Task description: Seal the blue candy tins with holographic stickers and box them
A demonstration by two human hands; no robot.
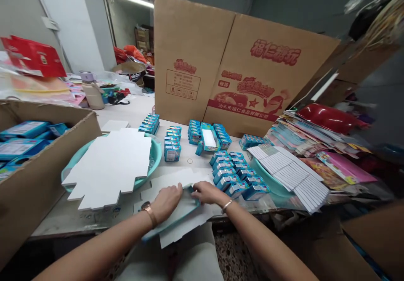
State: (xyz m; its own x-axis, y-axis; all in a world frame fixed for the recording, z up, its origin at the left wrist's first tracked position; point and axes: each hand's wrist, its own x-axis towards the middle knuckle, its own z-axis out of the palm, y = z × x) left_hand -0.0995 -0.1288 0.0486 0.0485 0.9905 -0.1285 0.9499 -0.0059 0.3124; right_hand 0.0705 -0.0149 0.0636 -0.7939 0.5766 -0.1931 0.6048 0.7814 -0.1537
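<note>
At the table's front edge, a partly folded cardboard box blank [179,218], white inside with blue edges, lies over flat white blanks. My left hand [168,201], with a watch on its wrist, is closed on the blank's far side, thumb and fingers pinching the raised edge. To its right, my right hand [206,192], a bangle on its wrist, grips the far right corner with bent fingers. Part of the corner is hidden behind the fingers. Beyond the hands stands a folded blue display box [208,140] with a white inside. Small blue boxes [227,182] stand in rows beside my right hand.
Stacked white blanks [110,167] lie across a turquoise basin [155,151] on the left. A carton [47,180] holding blue packs stands further left. Slotted white sheets [287,171] cover another basin [268,179] at right. A large cardboard sheet [189,41] rises behind. A bottle [93,91] stands back left.
</note>
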